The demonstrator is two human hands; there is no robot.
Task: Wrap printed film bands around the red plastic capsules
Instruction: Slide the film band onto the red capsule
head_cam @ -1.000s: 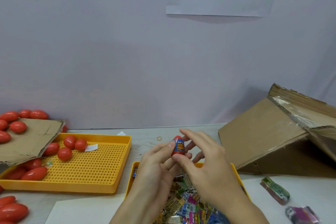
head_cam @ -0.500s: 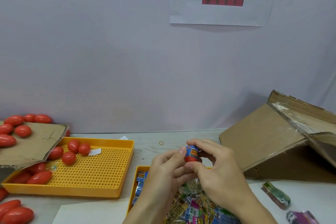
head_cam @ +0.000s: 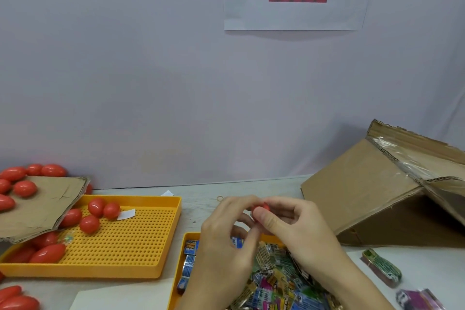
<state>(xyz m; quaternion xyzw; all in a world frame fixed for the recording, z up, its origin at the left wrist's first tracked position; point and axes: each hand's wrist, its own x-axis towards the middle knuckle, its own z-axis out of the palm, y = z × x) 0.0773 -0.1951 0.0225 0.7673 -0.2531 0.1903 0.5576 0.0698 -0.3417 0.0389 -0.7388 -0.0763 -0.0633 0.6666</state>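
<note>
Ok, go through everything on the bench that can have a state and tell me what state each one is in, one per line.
red capsule: held up between both hands, mostly hidden
left hand: pinching the capsule
right hand: gripping the capsule
perforated tray: partly filled with bare capsules at its left end
film band tray: heaped with printed bands
cardboard box: tipped on its side, flap open

A red plastic capsule (head_cam: 261, 207), only its rounded end showing, sits above the small yellow tray (head_cam: 187, 235); that tray holds a heap of colourful printed film bands (head_cam: 274, 282).
</note>
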